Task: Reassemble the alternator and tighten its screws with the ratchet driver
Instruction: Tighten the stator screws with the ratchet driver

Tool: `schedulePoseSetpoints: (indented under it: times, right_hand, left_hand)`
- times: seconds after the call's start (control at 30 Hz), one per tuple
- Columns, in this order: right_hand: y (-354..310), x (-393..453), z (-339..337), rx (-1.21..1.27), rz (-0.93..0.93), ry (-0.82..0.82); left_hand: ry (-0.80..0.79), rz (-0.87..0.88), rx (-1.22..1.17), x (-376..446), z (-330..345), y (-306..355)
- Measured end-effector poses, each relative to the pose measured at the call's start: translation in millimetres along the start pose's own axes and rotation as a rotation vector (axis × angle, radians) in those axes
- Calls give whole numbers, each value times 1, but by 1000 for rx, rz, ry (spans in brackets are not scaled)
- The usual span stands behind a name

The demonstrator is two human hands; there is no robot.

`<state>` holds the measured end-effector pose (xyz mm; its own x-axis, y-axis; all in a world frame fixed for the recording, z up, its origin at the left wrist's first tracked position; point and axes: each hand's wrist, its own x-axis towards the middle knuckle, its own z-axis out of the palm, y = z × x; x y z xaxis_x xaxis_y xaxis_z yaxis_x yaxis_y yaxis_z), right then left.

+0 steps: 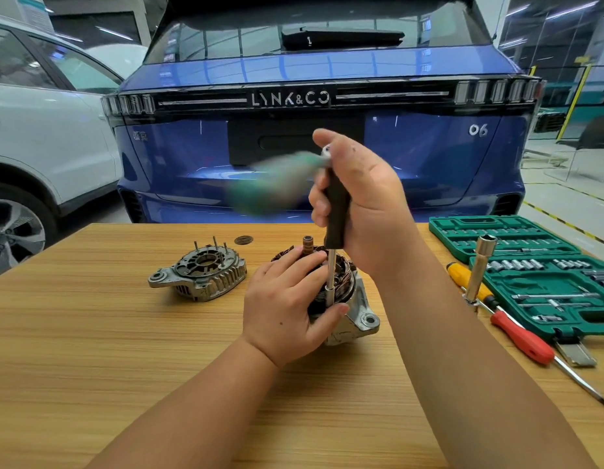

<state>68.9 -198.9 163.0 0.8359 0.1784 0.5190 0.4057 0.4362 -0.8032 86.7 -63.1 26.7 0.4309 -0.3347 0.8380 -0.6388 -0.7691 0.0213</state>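
Hands first: we count two, both bare. Our right hand is wrapped round the black, matte, cylindrical grip of the ratchet driver, held upright, thumb over the white-capped top. A green smear of motion blur spreads left from that top; we cannot tell what it is. Below the grip, one slim, polished steel shaft runs straight down into the alternator body.

Our left hand clasps that body from the left, fingers curled over its top and the thumb pressed on the near side. The body is rough cast grey metal with a holed mounting ear at front right, a ring of copper windings inside, and a brown ribbed shaft end standing up in the middle. It sits on the pale wood-grain table, roughly central.

To its left, well apart, lies the one separate ribbed grey cast end cover, with four thin studs pointing up. A small dark round disc lies behind it.

At right we see one green moulded plastic socket case, open, rows of shiny sockets inside. Beside it are two screwdrivers, one yellow-handled, one red-handled, and one tall steel tube socket standing upright.

Beyond the table stand two cars: one glossy blue hatchback and one white car.
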Motion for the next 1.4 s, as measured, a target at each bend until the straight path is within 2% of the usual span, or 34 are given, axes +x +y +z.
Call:
schedulePoseSetpoints:
  times: [0.07,0.13,0.23,0.3,0.37,0.43,0.7,0.87,1.0,1.1,1.27,1.4]
  right_hand:
    - [1,2,1,-136,-40,159]
    - [0,5,-3,-99,18,211]
    - [-2,4,-8,128,81,1]
    - [3,2,-6,122,-12,-116]
    - [9,1,-3,0,-160,-129]
    - [12,2,-4,-60,-201,-129]
    - [11,3,-5,198,-89,-252]
    - [8,4,-3,128,-20,-169]
    - [4,1,1,-105,-110,93]
    - [2,3,0,-142,-60,213]
    - [0,1,-15,180,149,-62]
    - [7,-3,-13,221,50,-128]
  left_hand:
    - [-26,-20,1,0,-1,1]
    - [-37,-19,-7,0,-2,2]
    - [-22,-9,-12,1,-3,1]
    - [2,-2,-2,0,-1,0]
    - [5,5,2,0,0,0]
    - [4,3,4,0,1,1]
    - [-7,1,13,0,0,1]
    - [17,-4,8,1,-1,4]
    - [-79,-67,74,0,-3,9]
    - [-181,-145,124,-1,-8,20]
    - [-253,-257,115,-3,-10,41]
    - [-246,-292,2,-6,-11,42]
